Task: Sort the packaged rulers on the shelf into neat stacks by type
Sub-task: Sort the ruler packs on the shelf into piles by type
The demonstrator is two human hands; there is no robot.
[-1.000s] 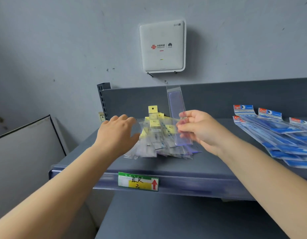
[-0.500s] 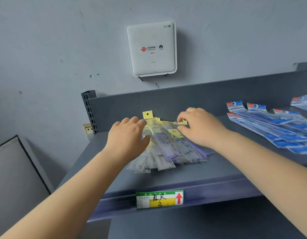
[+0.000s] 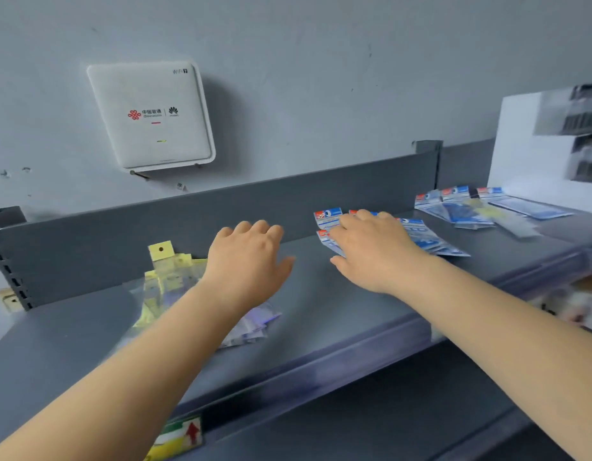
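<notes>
A pile of clear ruler packs with yellow header cards [image 3: 170, 281] lies at the left of the grey shelf [image 3: 321, 314], partly hidden by my left forearm. My left hand [image 3: 248, 264] hovers open over the shelf just right of that pile, holding nothing. A fanned group of blue ruler packs with red-and-blue headers [image 3: 427, 236] lies in the middle right. My right hand [image 3: 371, 251] lies flat and open on the left end of that blue group. A second blue group [image 3: 471, 207] lies farther right.
A white WiFi box [image 3: 151, 118] hangs on the wall above the shelf's grey back panel [image 3: 288, 201]. A white box [image 3: 537, 154] stands at the far right. A green-yellow label with a red arrow [image 3: 185, 434] sits on the shelf's front edge.
Both hands left the yellow-header pile and moved right. My right hand now lies on the blue packs. The camera has swung right too.
</notes>
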